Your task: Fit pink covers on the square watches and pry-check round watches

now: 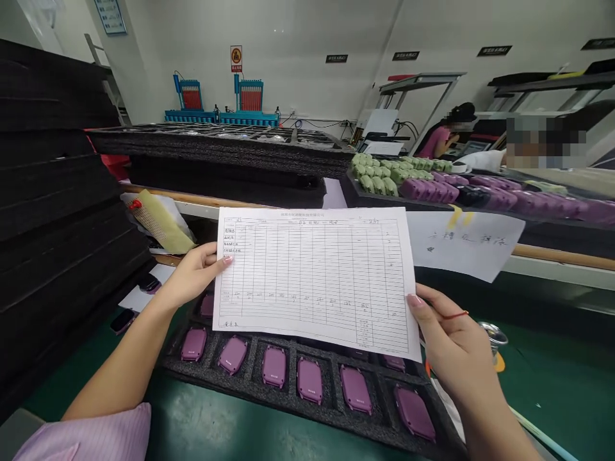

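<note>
A printed form (312, 275) with a ruled grid and handwritten figures is held up in front of me. My left hand (204, 266) pinches its left edge, thumb on the front. On the opposite side, the right edge is gripped by my right hand (446, 320), which has a thin red band on one finger. Beneath the sheet lies a black foam tray (250, 378) with purple watch cases (273, 366) in its pockets, several in the front row. The paper hides most of the tray's back part.
Tall black foam trays (43, 192) are stacked at left. Green and purple parts (384, 173) fill a tray on the back right shelf, above a handwritten paper (466, 240). Two dark watches (122, 320) lie left on the green table (202, 422). A co-worker (439, 134) sits farther back.
</note>
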`<state>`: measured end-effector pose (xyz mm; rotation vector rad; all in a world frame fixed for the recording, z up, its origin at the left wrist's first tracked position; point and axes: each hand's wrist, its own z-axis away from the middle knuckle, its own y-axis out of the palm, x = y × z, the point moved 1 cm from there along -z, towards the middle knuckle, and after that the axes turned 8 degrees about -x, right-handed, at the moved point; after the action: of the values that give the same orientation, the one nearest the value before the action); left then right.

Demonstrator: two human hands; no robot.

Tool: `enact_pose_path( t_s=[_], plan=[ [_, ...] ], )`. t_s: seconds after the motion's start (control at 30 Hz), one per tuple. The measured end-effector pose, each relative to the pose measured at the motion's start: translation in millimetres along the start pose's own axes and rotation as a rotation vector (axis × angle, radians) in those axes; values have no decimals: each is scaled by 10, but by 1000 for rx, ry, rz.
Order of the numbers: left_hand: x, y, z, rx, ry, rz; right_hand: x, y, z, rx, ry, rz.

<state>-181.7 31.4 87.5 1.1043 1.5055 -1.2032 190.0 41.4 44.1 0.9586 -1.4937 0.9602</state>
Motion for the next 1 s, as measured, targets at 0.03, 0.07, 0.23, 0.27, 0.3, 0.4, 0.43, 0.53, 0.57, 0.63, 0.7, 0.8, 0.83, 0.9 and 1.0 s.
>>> enact_pose_path(
  t_s=[0.03,0.07,0.23,0.27,0.3,0.4,0.43,0.53,0.57,0.63,0.7,0.8,0.83,0.9,1.0],
  plan=[
    [4,2,14,-3,-1,7,9,-3,5,-5,-5,18],
    [7,2,27,-7,-3,10,22,-5,12,-12,-7,38],
    [-20,-15,74,-28,-9,27,114,18,63,-32,66,76],
    [-31,-21,79,-29,-8,37,126,23,72,-25,85,67],
    [-41,-28,83,-25,-8,45,133,26,78,-14,97,63],
    [-67,-50,93,-9,-14,45,116,6,75,40,92,94],
    [-73,-57,96,-5,-16,40,102,-8,68,59,82,110],
    [-85,-74,101,0,-18,27,63,-55,40,82,48,141],
    [-88,-78,102,-1,-19,28,56,-66,35,82,37,148],
    [-95,-86,107,1,-24,30,60,-68,43,81,22,163],
    [-103,-93,115,3,-32,30,86,-51,79,52,-3,173],
    [-116,-94,127,2,-41,27,145,-19,151,-48,-52,171],
    [-118,-92,130,1,-44,26,162,-15,166,-73,-63,169],
    [-118,-86,135,6,-43,29,184,-17,176,-50,-57,184],
    [-105,-86,142,21,-45,33,198,-36,168,-24,-67,223]
  ],
)
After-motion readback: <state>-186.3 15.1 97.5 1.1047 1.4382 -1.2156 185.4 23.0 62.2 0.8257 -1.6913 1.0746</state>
